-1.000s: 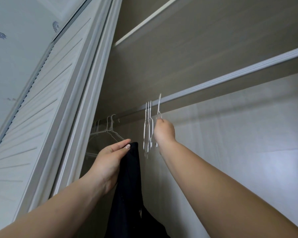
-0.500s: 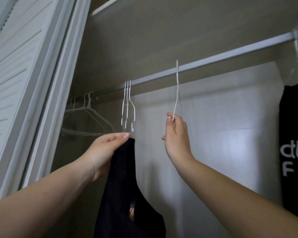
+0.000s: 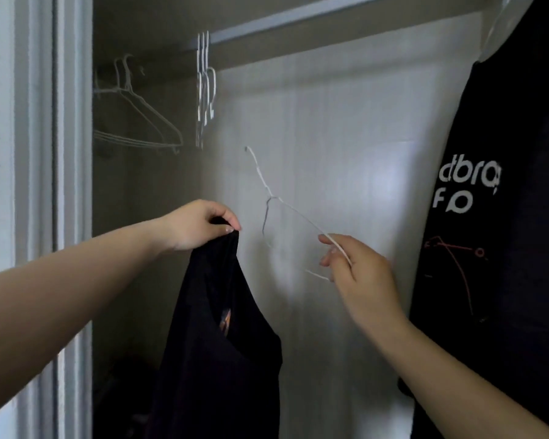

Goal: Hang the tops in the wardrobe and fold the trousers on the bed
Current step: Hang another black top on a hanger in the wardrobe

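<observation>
The black top hangs down from the left hand, just below its fingers. The left hand pinches 1 bunched bit of cloth at the top edge, so most of the top droops loose under it. A bit of orange shows inside the neck hole.

Just to the right of that hand, the right hand pinches 1 thin white wire hanger by its end. The hanger sits tilted between the 2 hands, with its hook up and leaning toward the left hand. It is off the rail.

What could go wrong? The grip on the top is small, so the cloth could slip out and fall. The hanger is thin and held by 1 end only, so it could twist or swing when it goes into the neck hole. The hook could also snag the cloth. If only 1 shoulder lands on the wire, the top may slide off.

Above the left hand, more white hangers hang on the rail. Right of the right hand hangs another black top with white letters, close enough to bump.
</observation>
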Demonstrator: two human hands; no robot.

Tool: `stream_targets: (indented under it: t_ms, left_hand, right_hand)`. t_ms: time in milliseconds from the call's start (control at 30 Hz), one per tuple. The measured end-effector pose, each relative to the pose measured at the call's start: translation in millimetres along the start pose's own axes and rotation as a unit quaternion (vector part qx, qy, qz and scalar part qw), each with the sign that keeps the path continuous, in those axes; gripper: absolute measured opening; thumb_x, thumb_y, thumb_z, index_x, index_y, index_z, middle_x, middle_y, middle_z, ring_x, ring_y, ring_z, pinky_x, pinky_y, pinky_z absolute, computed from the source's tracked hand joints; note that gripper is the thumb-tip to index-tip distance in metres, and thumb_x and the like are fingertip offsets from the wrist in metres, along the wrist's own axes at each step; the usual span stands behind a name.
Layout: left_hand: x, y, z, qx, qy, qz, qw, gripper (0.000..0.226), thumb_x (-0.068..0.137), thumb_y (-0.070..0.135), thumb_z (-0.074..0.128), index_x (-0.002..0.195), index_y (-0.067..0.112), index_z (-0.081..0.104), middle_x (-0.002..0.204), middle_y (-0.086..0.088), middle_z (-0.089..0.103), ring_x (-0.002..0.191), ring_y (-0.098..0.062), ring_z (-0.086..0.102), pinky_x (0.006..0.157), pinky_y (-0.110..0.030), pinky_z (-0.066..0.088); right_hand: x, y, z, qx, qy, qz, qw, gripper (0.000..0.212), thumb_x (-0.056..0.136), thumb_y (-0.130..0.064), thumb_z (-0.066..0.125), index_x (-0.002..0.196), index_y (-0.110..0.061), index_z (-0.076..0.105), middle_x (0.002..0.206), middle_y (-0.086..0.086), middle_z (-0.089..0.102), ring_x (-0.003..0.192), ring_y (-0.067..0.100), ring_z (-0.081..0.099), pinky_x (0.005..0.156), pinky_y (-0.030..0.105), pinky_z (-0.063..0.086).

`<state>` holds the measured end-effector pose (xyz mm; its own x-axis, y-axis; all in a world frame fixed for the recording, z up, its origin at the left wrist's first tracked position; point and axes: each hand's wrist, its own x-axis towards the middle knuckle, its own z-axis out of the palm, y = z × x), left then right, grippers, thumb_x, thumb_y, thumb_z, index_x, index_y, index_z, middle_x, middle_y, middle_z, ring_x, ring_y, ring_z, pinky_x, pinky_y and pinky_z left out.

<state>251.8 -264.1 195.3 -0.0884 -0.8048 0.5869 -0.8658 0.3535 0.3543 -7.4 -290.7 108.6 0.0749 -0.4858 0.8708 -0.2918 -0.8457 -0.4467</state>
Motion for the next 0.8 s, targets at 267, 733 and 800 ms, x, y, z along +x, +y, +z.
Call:
stream_targets:
  t_ms: [267, 733, 800]
  left_hand:
    - [-52, -30, 33, 0.295, -0.095, -0.032, 0.950, 0.034, 0.090, 0.003, 0.046, 0.103, 0.023, 0.070, 0.117, 0.000, 0.059, 0.110, -0.019, 0.056, 0.093, -0.029, 0.043]
    - [-105, -46, 41, 0.423, -0.122, -0.205, 0.874, 0.034, 0.091, 0.003, 0.045, 0.116, 0.013, 0.065, 0.117, -0.006, 0.062, 0.106, -0.028, 0.061, 0.087, -0.038, 0.053]
    - [-106, -49, 39, 0.412, -0.109, -0.214, 0.879, 0.031, 0.091, 0.003, 0.045, 0.112, 0.010, 0.066, 0.113, -0.007, 0.063, 0.105, -0.028, 0.062, 0.087, -0.036, 0.052]
  right_hand:
    - [-61, -7, -38, 0.069, -0.005, 0.141, 0.988, 0.042, 0.086, 0.001, 0.045, 0.088, -0.033, 0.070, 0.054, -0.017, 0.058, 0.040, 0.004, 0.053, 0.047, 0.023, 0.051]
    - [-81, -36, -82, 0.223, 0.120, 0.179, 0.951, 0.042, 0.068, -0.014, 0.041, 0.077, -0.038, 0.074, 0.046, -0.013, 0.038, 0.038, 0.003, 0.035, 0.045, 0.021, 0.046]
    - [-82, -39, -81, 0.241, 0.119, 0.187, 0.945, 0.041, 0.069, -0.013, 0.041, 0.077, -0.035, 0.074, 0.047, -0.012, 0.037, 0.038, 0.004, 0.033, 0.045, 0.020, 0.045]
